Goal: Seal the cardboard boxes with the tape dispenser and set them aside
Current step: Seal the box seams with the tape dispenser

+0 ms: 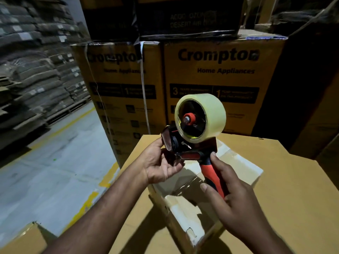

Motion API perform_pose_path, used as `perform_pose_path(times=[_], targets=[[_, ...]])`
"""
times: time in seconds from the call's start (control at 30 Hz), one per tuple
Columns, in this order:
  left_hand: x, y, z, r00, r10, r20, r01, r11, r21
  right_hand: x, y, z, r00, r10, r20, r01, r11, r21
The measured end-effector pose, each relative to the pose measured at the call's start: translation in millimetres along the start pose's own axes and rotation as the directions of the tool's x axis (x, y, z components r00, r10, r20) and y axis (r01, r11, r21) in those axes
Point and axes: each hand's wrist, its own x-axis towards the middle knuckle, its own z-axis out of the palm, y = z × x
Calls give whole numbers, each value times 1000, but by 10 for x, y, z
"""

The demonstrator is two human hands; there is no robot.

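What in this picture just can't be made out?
Head view:
Tape roll: loose end hidden behind the left hand.
Small box: top partly covered by the tape dispenser and right hand.
Crompton cartons: fine print blurred, too small.
Top cartons: cut off by upper edge.

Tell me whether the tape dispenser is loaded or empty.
Loaded: a thick clear tape roll sits on the red hub of the tape dispenser.
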Motion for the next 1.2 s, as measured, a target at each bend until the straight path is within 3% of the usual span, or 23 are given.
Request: perform_pose_path(times=[0.13,0.27,0.47,0.67,0.73,0.83,0.93,1.0,1.1,1.2], targets=[[-76,22,-40,1000,-19,3,18,995,93,10,-23,89,998,20,-62,-16,997,71],[-90,155,-241,998,-17,-66,37,947,320,12,-13,95,998,13,-62,-11,999,35],[-68,397,-479,979,142,-149,-4,736,677,-34,49,197,998,1,70,4,997,-75],[-79,427,-659,958,246,-148,-19,570,821,-38,64,425,993,38,110,-28,996,-88],[-65,409,-691,917,372,-144,-42,450,892,-41,51,474,991,46,125,-34,995,-97],[-20,365,-740,851,522,-58,-14,133,991,-73,28,515,991,62,122,-50,994,-97],[23,317,-778,811,586,4,17,-31,999,-131,43,521,993,65,101,-54,993,-104],[30,343,-840,787,618,-1,24,-29,999,-195,74,508,994,56,98,-41,989,-145],[12,385,-954,867,492,-81,-9,178,984,-311,127,483,993,62,102,-43,982,-182],[-1,356,-981,907,409,-102,-11,265,964,-373,135,481,992,65,107,-45,982,-182]])
